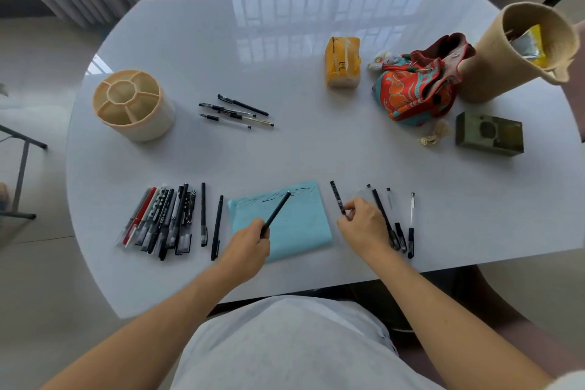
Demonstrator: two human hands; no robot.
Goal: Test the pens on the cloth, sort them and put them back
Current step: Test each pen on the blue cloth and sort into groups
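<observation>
Light blue cloth [281,225] lies flat at the near edge of the white table [285,152], dark scribbled lines along its far edge. Left hand [248,247] sits over the cloth's near-left corner, fingers curled round a black pen [276,214] that slants up and right, its far end over the scribbles. Right hand [364,225] is just right of the cloth, fingertips pinching the near end of a black patterned pen [337,198] that points away from the person.

Left of the cloth: 2 single black pens [210,222] lying apart, then a tight pile of capped pens [161,222], mostly black-and-white, 1 red. Right of the cloth, past the right hand: a few more black and clear pens [400,225], roughly parallel. Beyond the cloth, mid-table: a small cluster of 4 thin pens [237,112]. Far left of the cloth: round beige pen holder [133,104] with divided compartments, upright, nothing visible inside.

Far right of the cloth: orange tissue pack [343,62], red patterned pouch [418,85], tan woven basket [522,47], olive green box [489,134].
</observation>
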